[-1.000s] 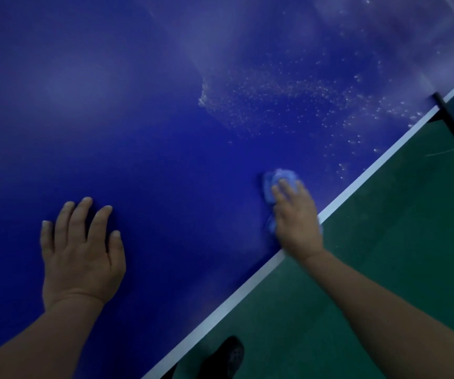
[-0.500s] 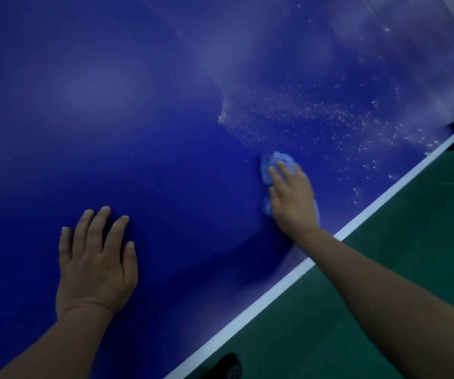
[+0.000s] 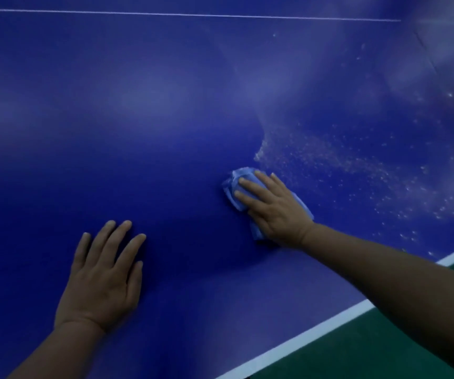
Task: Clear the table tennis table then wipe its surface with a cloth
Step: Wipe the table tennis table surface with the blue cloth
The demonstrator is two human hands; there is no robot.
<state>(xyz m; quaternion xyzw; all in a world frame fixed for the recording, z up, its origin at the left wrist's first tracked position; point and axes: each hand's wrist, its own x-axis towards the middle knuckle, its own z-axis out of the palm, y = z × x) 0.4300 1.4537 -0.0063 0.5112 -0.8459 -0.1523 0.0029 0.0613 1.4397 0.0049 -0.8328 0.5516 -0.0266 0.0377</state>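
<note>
— Where's the cloth?

— The crumpled blue cloth [image 3: 236,184] lies on the blue table tennis table [image 3: 138,105], under the right hand [image 3: 272,206], near the white edge line [image 3: 329,321]. Its long axis runs from upper left to lower right, along the hand.

— How is that hand set?

— Fingers straight and slightly spread, pressing the cloth flat, fingertips aimed up-left.

— And the other?

— The left hand [image 3: 103,274] rests palm-down on the bare table, fingers spread, holding nothing, well apart from the cloth.

— Anything nearby?

— White specks [image 3: 329,162] scattered just right of the cloth, and green floor [image 3: 357,351] past the edge.
</note>
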